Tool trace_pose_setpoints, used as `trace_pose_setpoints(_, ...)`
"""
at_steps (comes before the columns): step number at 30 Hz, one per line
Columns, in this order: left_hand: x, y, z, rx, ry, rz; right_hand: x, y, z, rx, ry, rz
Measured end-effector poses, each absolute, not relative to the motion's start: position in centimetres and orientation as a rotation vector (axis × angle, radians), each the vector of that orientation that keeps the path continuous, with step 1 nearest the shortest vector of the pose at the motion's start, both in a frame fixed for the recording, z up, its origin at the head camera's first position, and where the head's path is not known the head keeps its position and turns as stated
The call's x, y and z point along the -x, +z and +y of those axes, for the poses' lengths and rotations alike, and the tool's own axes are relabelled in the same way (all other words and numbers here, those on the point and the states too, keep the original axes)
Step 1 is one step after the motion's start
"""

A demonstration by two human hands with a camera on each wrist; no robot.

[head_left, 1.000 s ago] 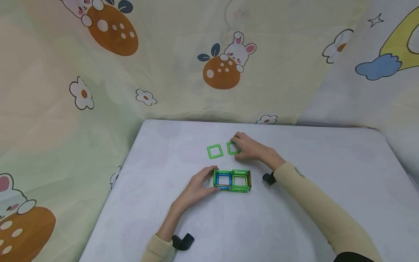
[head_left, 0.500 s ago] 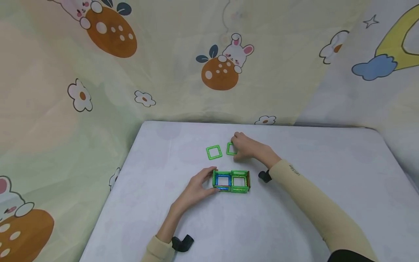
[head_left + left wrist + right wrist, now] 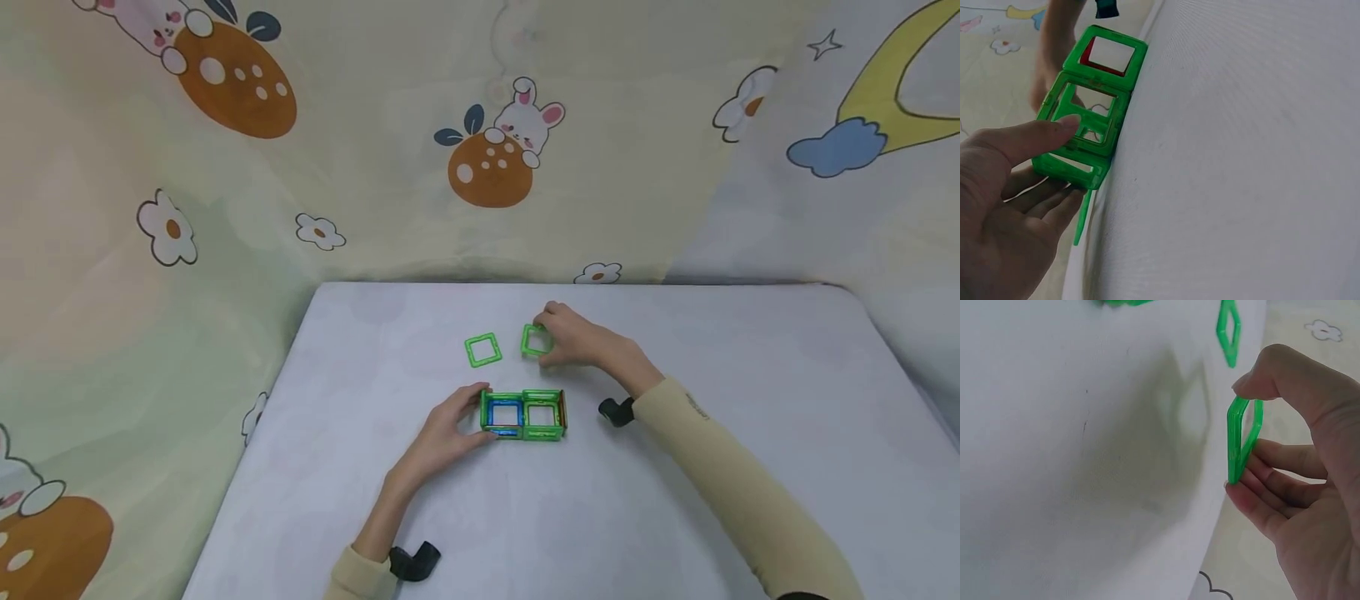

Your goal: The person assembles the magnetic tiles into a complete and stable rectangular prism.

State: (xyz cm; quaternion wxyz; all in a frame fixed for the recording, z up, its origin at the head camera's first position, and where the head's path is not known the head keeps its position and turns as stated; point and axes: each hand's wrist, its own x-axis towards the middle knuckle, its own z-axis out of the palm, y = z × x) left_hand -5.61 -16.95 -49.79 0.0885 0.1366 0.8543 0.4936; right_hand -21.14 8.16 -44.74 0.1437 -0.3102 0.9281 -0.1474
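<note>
In the head view my left hand [image 3: 442,437] holds the left end of a two-cube block of magnetic tiles [image 3: 542,434], green with blue and red parts. Its thumb [image 3: 1054,134] lies on a green frame of the block in the left wrist view, with fingers on the opposite side. Farther back on the table, my right hand [image 3: 581,337] pinches a green square magnetic tile [image 3: 1235,440] between thumb and fingertips. That tile appears tilted and off the surface, its shadow showing on the cloth. Left of it lies another green square magnetic tile [image 3: 483,350], flat.
A white cloth covers the table [image 3: 637,517]. Behind it hangs a patterned curtain [image 3: 637,167] with rabbits and flowers, close to the table's back edge. Dark wrist mounts [image 3: 415,562] sit at both cuffs.
My right hand and its tile have shifted slightly right relative to the block, and the tile appears raised. The left hand keeps its hold. The head view has turned slightly.
</note>
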Motion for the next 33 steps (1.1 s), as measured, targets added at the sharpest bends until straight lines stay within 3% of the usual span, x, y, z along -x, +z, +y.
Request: trace_pose_setpoints(33, 5.6, -49.6, -16.8, -0.366, 1.465, 2.540, 12.3, -41.5, 7.8, 1.089, -0.601, 2.561)
